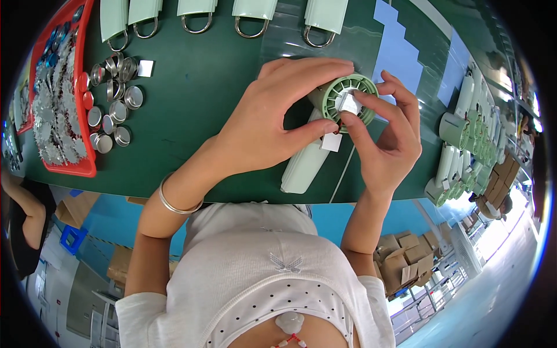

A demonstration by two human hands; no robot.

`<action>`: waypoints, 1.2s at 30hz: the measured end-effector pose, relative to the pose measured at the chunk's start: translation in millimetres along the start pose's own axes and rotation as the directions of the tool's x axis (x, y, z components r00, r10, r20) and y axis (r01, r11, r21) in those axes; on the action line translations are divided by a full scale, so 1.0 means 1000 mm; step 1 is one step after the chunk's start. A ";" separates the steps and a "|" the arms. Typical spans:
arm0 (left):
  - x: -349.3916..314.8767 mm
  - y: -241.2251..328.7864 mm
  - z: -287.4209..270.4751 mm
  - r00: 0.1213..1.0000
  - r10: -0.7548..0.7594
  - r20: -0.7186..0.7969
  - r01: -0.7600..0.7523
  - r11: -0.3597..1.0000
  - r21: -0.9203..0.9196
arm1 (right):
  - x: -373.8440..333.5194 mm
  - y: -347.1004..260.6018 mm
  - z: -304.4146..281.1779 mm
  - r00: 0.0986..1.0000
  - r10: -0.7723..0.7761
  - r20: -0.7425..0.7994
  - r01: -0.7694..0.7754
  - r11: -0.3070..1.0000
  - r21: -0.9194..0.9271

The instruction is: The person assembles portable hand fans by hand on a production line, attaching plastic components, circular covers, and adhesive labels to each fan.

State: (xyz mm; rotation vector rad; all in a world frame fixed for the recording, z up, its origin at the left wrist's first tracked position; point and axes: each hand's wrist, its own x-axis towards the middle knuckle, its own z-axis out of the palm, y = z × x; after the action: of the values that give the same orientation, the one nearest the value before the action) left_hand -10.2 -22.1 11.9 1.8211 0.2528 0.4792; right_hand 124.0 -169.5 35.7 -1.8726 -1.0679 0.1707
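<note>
My left hand (261, 113) is wrapped round the pale green handheld fan body (371, 93), its thumb and fingers on either side of the round slotted head. The head's open end faces up, and the handle (304, 169) lies toward me on the table. With thumb and forefinger, my right hand (390, 127) pinches a small white square piece (349, 103) at the middle of the head. A second white square (331, 142) hangs just below the rim, close to my left thumb. What lies under the pinched piece is hidden.
A red tray (86, 152) of clear toothed parts stands left, with several round silver caps (119, 110) and a white square (145, 68) beside it. Pale green pieces with metal loops (250, 8) line the far side. More fan bodies (455, 130) are stacked right. Another person's arm (26, 200) shows at far left.
</note>
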 end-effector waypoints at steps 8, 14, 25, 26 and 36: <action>-0.003 -0.001 0.001 1.000 0.006 -0.003 -0.006 1.000 -0.007 | -0.004 -0.006 -0.001 0.998 0.053 0.045 -0.054 0.998 0.021; -0.003 -0.001 0.000 1.000 0.019 0.005 -0.019 1.000 0.003 | -0.008 -0.004 0.004 0.998 0.056 0.029 -0.057 0.997 0.060; 0.001 0.001 0.005 1.000 0.028 0.009 -0.027 0.999 -0.024 | -0.008 -0.006 0.004 0.993 0.119 -0.019 -0.115 0.983 0.142; 0.002 0.002 0.005 1.000 0.024 0.011 -0.023 0.999 -0.026 | -0.008 -0.008 0.004 0.993 0.113 -0.036 -0.108 0.986 0.127; -0.009 0.002 0.005 1.000 -0.023 -0.011 0.022 0.998 -0.057 | 0.000 0.071 -0.081 0.872 0.338 -0.354 -0.467 0.791 -0.395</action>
State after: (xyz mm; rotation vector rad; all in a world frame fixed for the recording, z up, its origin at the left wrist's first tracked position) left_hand -16.2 -30.4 11.1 1.7593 0.2649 0.4761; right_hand 208.3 -235.7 24.6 -2.4763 -0.5266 -0.1096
